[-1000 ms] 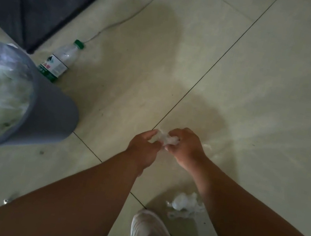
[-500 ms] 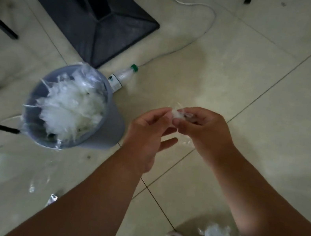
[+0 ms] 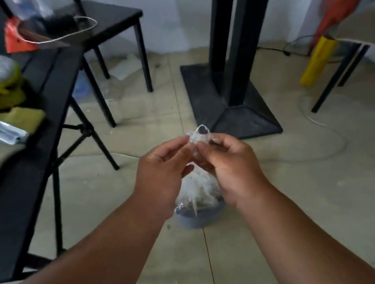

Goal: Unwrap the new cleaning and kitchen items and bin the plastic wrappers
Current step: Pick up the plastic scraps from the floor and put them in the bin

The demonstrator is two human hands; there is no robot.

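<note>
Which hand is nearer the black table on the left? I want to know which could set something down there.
Left. The left hand is on the side of the black table; the right hand is farther off, across the plastic wrapper both pinch.

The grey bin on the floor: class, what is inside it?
The grey bin holds crumpled clear plastic wrappers, heaped above its rim. The left hand and right hand cover part of it; anything beneath the heap is hidden.

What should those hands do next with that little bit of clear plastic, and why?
Probably let it drop. Both the left hand and right hand pinch the clear plastic wrapper, and the grey bin, already full of wrappers, sits on the floor right below them.
</note>
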